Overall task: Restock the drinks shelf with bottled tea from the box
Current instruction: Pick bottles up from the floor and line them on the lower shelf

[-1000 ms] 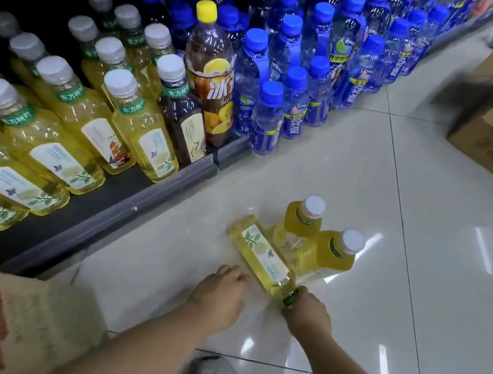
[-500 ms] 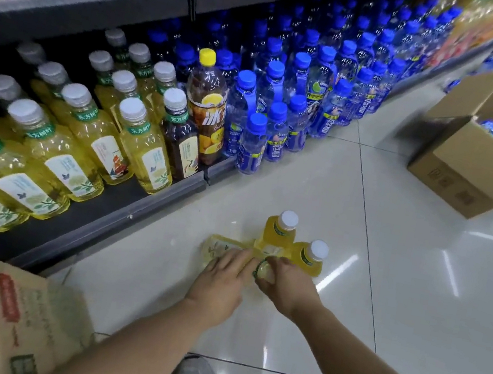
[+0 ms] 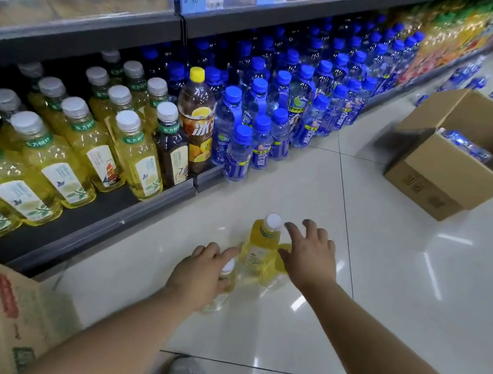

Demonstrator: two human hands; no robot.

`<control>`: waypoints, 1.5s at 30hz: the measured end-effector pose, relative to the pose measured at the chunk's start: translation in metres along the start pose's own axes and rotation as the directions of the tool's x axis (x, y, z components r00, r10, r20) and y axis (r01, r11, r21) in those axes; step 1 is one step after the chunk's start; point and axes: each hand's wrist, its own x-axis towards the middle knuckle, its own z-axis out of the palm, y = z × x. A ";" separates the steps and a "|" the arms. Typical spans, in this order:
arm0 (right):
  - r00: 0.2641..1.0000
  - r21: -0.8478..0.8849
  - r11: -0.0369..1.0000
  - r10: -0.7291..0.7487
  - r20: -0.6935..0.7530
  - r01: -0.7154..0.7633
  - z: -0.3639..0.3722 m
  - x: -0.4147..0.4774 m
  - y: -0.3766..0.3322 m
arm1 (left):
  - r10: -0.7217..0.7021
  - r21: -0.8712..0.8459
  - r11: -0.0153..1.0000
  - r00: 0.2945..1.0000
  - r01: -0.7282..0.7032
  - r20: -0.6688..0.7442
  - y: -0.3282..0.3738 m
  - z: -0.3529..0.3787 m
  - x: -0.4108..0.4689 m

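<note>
Reaching low, left hand (image 3: 203,272) grip curled round a floor tea bottle (image 3: 220,296), right hand (image 3: 308,257) splayed, released.

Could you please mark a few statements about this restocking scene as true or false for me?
1. The right hand is spread open over the tea bottles on the floor. True.
2. The open box on the right holds yellow tea. False: it holds blue bottles.
3. The left hand is empty. False: it grips a white-capped bottle standing on the floor.
4. A yellow-capped bottle stands on the bottom shelf beside the blue-capped bottles. True.
</note>
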 end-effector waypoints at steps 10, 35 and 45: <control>0.957 0.234 0.965 0.051 0.286 -0.121 0.005 -0.001 0.010 | -0.132 0.073 0.990 0.980 0.122 0.151 -0.016 -0.036 -0.013; 0.882 0.323 0.850 -0.464 0.081 0.417 -0.183 0.031 -0.283 | -0.412 0.033 0.904 0.888 0.427 -0.203 -0.161 -0.263 -0.141; 0.835 0.297 0.803 -0.549 0.034 0.516 -0.164 0.085 -0.348 | -0.496 -0.077 0.866 0.826 0.495 -0.269 -0.203 -0.250 -0.099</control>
